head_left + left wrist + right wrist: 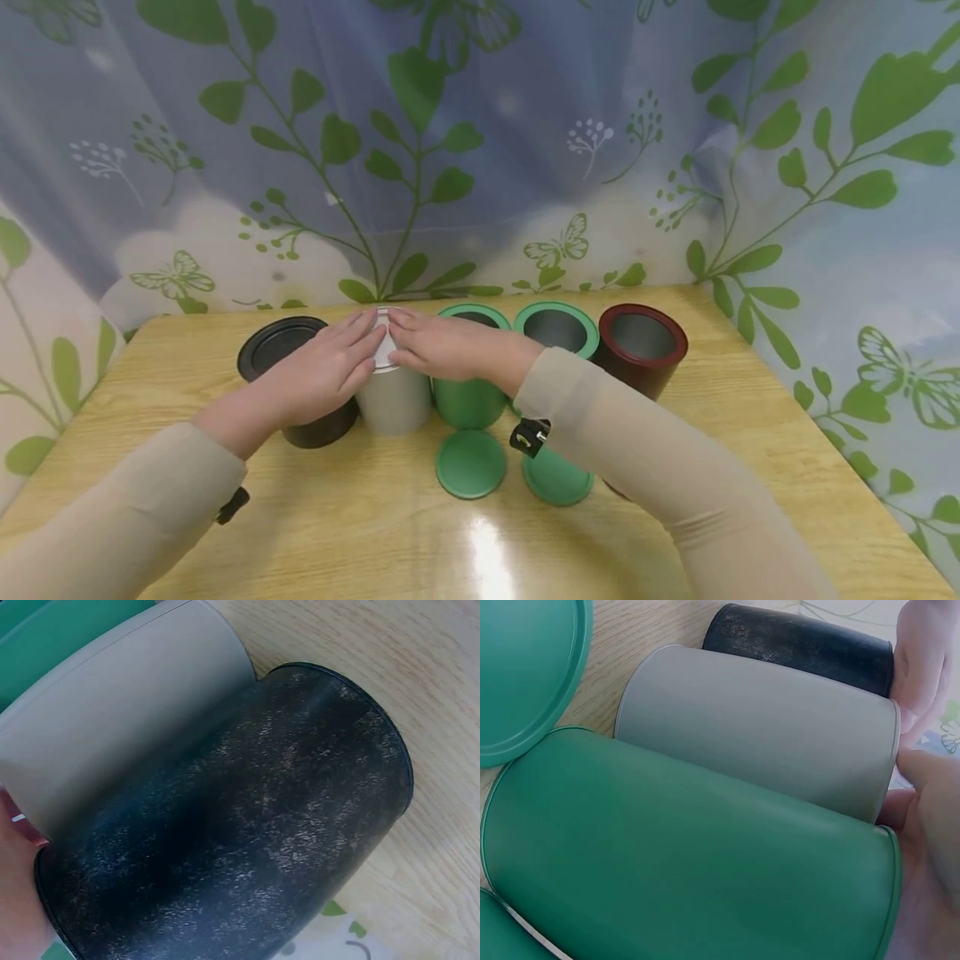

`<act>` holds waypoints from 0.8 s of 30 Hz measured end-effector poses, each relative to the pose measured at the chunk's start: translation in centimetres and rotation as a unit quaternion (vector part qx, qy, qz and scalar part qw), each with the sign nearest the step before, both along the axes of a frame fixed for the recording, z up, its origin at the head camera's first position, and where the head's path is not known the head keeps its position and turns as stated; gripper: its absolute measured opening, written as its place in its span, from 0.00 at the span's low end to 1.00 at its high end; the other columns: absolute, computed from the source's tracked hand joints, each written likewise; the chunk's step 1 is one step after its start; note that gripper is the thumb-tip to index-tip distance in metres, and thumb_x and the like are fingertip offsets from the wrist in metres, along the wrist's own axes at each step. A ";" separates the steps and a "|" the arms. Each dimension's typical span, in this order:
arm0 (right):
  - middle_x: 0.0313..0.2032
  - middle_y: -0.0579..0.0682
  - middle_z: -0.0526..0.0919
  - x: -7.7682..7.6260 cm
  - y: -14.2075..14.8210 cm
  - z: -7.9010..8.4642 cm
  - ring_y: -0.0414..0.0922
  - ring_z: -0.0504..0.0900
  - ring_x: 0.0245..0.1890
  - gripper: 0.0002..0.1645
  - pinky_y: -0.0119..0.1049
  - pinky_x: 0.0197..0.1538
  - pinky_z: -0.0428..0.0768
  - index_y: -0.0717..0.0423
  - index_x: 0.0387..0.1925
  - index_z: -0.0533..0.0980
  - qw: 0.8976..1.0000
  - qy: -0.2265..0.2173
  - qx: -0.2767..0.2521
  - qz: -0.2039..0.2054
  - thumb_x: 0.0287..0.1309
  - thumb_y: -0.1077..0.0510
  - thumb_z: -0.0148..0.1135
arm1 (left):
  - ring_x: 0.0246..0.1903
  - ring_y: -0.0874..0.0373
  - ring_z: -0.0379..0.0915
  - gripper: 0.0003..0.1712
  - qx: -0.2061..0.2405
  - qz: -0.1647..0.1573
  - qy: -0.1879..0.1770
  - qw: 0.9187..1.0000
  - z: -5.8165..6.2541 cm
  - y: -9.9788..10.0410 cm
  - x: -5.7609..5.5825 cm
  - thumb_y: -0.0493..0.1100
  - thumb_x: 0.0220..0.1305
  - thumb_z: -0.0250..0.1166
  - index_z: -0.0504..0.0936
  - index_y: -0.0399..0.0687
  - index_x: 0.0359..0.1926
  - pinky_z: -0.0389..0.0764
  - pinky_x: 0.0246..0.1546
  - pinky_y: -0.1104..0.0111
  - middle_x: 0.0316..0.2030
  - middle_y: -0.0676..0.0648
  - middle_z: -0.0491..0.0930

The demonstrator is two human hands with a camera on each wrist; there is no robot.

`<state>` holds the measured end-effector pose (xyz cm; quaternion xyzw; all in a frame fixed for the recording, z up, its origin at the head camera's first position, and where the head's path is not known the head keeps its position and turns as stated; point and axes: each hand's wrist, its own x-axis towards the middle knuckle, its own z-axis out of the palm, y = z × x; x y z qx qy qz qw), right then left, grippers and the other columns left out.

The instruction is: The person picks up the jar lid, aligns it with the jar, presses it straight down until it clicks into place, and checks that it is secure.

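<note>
A light grey can (395, 400) stands upright in a row of cans, and its pale top (386, 350) shows between my two hands. My left hand (330, 367) reaches over the black can (318, 427), fingers extended onto the grey can's top. From the other side, my right hand (442, 343) passes over a green can (470, 404) and lays its straight fingers on that same top. The fingertips of both hands nearly meet there. In the right wrist view, the grey can (757, 727) sits between the black can (802, 649) and the green can (690, 847).
Another green can (555, 310) and a dark red can (637, 379) stand to the right, both uncovered with dark insides. Two green lids, a left one (471, 464) and a right one (558, 479), lie on the wooden table (360, 525). A leaf-patterned curtain (495, 208) hangs behind.
</note>
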<state>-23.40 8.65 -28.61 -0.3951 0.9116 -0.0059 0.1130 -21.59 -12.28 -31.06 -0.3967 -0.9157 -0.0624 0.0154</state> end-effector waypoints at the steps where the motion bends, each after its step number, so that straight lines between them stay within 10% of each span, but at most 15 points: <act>1: 0.72 0.56 0.40 0.0 -0.1 0.0 0.46 0.40 0.71 0.36 0.35 0.69 0.45 0.61 0.71 0.45 1.000 0.003 0.003 0.000 0.72 0.43 0.33 | 0.68 0.38 0.42 0.29 -0.003 0.003 0.000 1.000 0.1 0.0 0.0 0.45 0.73 0.43 0.57 0.31 0.68 0.53 0.62 0.44 0.69 0.32 0.47; 13: 0.72 0.56 0.42 0.1 -0.6 0.2 0.47 0.39 0.71 0.35 0.35 0.69 0.43 0.61 0.71 0.47 0.999 0.013 0.040 -0.002 0.73 0.45 0.32 | 0.67 0.39 0.47 0.28 -0.021 -0.003 -0.006 1.000 1.0 0.1 -0.1 0.46 0.72 0.45 0.60 0.32 0.67 0.55 0.61 0.45 0.67 0.32 0.52; 24: 0.72 0.56 0.42 -0.1 -1.0 1.6 0.46 0.45 0.70 0.35 0.36 0.68 0.50 0.60 0.69 0.55 0.998 -0.058 0.019 -0.028 0.70 0.44 0.40 | 0.65 0.36 0.49 0.32 0.009 -0.013 -0.144 0.989 3.4 -0.2 -1.0 0.50 0.70 0.53 0.61 0.34 0.67 0.57 0.60 0.45 0.68 0.31 0.48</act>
